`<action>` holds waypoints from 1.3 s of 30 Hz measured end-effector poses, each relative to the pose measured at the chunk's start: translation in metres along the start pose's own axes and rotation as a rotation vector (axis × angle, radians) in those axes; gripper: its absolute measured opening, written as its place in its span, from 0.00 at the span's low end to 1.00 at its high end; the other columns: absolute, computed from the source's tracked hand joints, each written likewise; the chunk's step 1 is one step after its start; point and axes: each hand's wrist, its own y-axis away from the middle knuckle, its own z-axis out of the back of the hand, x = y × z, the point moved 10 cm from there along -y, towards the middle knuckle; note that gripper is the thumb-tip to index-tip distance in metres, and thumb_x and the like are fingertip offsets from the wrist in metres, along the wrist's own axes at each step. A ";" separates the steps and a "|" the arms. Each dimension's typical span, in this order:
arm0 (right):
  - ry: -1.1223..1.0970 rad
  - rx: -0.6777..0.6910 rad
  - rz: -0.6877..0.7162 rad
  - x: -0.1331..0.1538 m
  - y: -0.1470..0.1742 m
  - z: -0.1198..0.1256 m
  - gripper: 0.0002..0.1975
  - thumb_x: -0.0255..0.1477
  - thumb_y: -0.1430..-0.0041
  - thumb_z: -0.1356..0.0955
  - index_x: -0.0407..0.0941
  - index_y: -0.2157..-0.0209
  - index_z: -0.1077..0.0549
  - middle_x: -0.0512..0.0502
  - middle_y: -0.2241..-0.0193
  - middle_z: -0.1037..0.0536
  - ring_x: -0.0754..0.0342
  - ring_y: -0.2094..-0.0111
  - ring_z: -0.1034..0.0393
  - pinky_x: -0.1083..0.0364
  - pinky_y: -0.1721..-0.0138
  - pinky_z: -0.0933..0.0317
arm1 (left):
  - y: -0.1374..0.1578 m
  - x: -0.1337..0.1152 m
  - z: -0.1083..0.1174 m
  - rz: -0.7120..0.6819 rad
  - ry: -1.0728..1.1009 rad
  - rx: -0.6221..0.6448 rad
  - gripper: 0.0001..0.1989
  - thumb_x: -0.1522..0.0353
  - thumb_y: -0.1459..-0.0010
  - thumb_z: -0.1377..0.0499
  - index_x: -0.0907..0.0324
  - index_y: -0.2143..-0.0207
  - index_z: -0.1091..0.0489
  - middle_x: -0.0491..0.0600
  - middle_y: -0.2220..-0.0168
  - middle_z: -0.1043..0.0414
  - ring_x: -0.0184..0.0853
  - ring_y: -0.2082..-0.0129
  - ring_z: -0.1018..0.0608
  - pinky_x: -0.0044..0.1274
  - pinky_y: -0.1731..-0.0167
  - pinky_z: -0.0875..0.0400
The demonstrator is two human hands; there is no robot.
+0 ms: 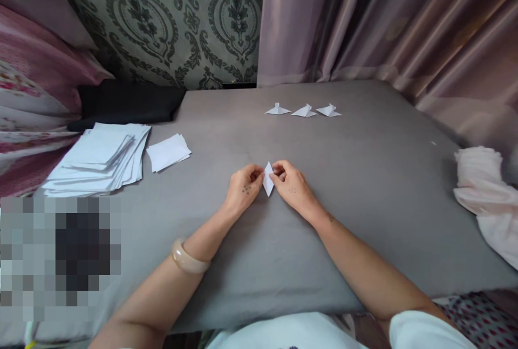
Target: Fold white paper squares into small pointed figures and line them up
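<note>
Between my hands, just above or on the grey cloth, is a small white folded paper point(268, 180) shaped like a narrow diamond, one point away from me and one toward me. My left hand point(246, 184) pinches its left edge between thumb and fingers. On the other side, my right hand point(292, 184) pinches the right edge with the thumb on its face. The fingertips behind the paper are partly hidden. Farther back stand three folded paper birds in a row: a left one point(277, 109), a middle one point(305, 111) and a right one point(329, 110).
A large stack of white paper point(97, 157) lies at the left, with a smaller pile of sheets point(169, 152) beside it. Behind them is a black folded item point(131, 102). Pale bunched cloth point(483, 187) rests at the right edge of the grey-covered table point(388, 176). Curtains point(307, 20) hang behind.
</note>
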 end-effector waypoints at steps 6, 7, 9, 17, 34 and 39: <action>0.155 0.160 0.173 0.015 0.006 -0.006 0.13 0.18 0.45 0.40 0.44 0.63 0.27 0.45 0.61 0.28 0.57 0.64 0.31 0.56 0.59 0.38 | 0.002 -0.020 0.003 -0.161 -0.159 0.045 0.12 0.76 0.48 0.46 0.61 0.63 0.26 0.50 0.65 0.31 0.28 0.71 0.29 0.22 0.67 0.32; 0.170 0.188 0.175 0.015 0.007 -0.006 0.14 0.18 0.46 0.39 0.44 0.62 0.27 0.45 0.61 0.28 0.57 0.65 0.31 0.57 0.60 0.39 | 0.003 -0.021 0.001 -0.163 -0.160 0.084 0.12 0.76 0.49 0.46 0.61 0.64 0.26 0.49 0.65 0.32 0.28 0.72 0.29 0.22 0.67 0.31; 0.179 0.231 0.170 0.015 0.008 -0.006 0.14 0.19 0.47 0.38 0.45 0.60 0.27 0.46 0.61 0.29 0.58 0.67 0.32 0.57 0.61 0.39 | 0.003 -0.019 0.000 -0.153 -0.161 0.153 0.13 0.75 0.51 0.45 0.61 0.63 0.26 0.49 0.65 0.33 0.28 0.71 0.29 0.22 0.67 0.31; 0.111 0.262 0.111 0.010 0.004 -0.001 0.08 0.27 0.45 0.34 0.45 0.63 0.25 0.49 0.65 0.29 0.61 0.71 0.34 0.58 0.63 0.39 | -0.001 -0.013 0.000 -0.150 -0.119 0.263 0.13 0.72 0.49 0.44 0.60 0.61 0.25 0.49 0.63 0.32 0.30 0.68 0.28 0.22 0.67 0.32; 0.164 0.149 0.081 0.008 0.000 0.001 0.07 0.29 0.40 0.36 0.44 0.70 0.28 0.49 0.68 0.32 0.59 0.71 0.36 0.57 0.63 0.42 | -0.004 -0.008 0.006 -0.100 -0.116 0.117 0.06 0.70 0.44 0.44 0.62 0.71 0.28 0.50 0.64 0.34 0.29 0.71 0.30 0.24 0.68 0.32; 0.190 0.149 0.076 0.009 0.001 0.000 0.06 0.29 0.40 0.36 0.44 0.70 0.29 0.49 0.68 0.33 0.59 0.72 0.37 0.57 0.63 0.42 | -0.006 -0.007 0.004 -0.083 -0.122 0.108 0.06 0.71 0.44 0.44 0.63 0.71 0.29 0.51 0.64 0.34 0.29 0.71 0.30 0.24 0.68 0.32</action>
